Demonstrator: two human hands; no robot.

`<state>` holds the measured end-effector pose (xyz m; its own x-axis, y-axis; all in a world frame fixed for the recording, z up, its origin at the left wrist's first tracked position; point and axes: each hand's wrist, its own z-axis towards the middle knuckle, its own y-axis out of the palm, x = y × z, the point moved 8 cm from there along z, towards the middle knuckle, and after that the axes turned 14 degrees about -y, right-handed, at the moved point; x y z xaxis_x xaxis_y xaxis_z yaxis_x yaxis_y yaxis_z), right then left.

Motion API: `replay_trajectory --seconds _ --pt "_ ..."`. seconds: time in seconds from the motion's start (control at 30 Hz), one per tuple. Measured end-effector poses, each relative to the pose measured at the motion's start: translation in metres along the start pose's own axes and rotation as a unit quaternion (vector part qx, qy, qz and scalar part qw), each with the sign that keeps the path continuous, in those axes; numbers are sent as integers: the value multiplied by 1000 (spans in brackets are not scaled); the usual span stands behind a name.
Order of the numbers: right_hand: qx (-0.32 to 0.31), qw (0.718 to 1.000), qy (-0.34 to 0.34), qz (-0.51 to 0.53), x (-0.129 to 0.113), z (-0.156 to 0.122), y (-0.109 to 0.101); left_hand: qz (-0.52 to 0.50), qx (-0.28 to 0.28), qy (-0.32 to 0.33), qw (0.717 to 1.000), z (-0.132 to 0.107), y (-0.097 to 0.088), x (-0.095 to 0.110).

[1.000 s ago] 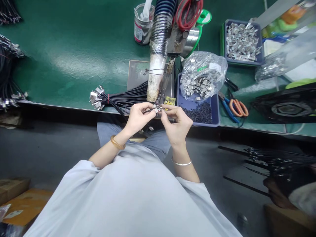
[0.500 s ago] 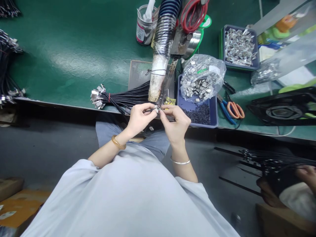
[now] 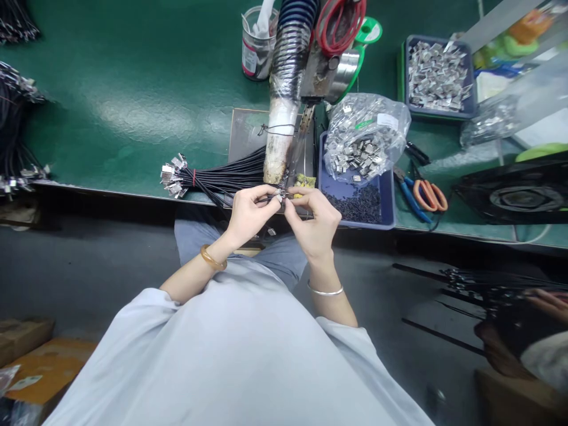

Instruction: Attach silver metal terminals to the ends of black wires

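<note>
My left hand [image 3: 249, 213] and my right hand [image 3: 314, 220] meet at the green bench's near edge, both pinched together on the end of a thin black cable [image 3: 271, 199] with a small metal connector shell. The piece between the fingertips is tiny and partly hidden. Just behind my hands lies a bundle of black cables [image 3: 222, 176] tied with a red band, its metal-tipped ends fanned out to the left. A blue tray [image 3: 360, 204] of small black parts sits to the right of my right hand, with a clear bag of metal shells [image 3: 364, 137] on it.
A ribbed hose and soldering fixture [image 3: 286, 89] hang above my hands. Orange-handled scissors [image 3: 426, 194] and blue pliers lie right of the tray. A second blue tray of shells [image 3: 437, 74] stands at the back right, a jar [image 3: 255, 44] at the back. Another person's hand [image 3: 548, 299] shows at far right.
My hands stay pinched on the cable end; the right hand's fingers have shifted slightly leftward. The other person's hand at far right has moved a little.
</note>
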<state>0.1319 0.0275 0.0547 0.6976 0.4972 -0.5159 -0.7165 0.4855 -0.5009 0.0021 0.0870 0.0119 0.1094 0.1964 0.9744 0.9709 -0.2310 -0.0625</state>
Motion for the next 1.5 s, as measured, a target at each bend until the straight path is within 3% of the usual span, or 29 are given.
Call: replay_trajectory --seconds 0.47,0.8,1.1,1.37,1.5 --pt "7 1000 -2 10 -1 -4 1 -1 -5 -11 1000 -1 0 -3" --pt "30 1000 5 6 1 1 0 -9 3 33 999 -2 2 7" --pt "8 999 -37 -25 -7 -2 1 24 -1 11 1000 -3 1 -1" --pt "30 995 -86 -50 -18 -5 -5 24 -45 11 999 -1 4 -4" --pt "36 997 -59 -29 -17 -8 -6 8 -74 5 997 2 6 -8"
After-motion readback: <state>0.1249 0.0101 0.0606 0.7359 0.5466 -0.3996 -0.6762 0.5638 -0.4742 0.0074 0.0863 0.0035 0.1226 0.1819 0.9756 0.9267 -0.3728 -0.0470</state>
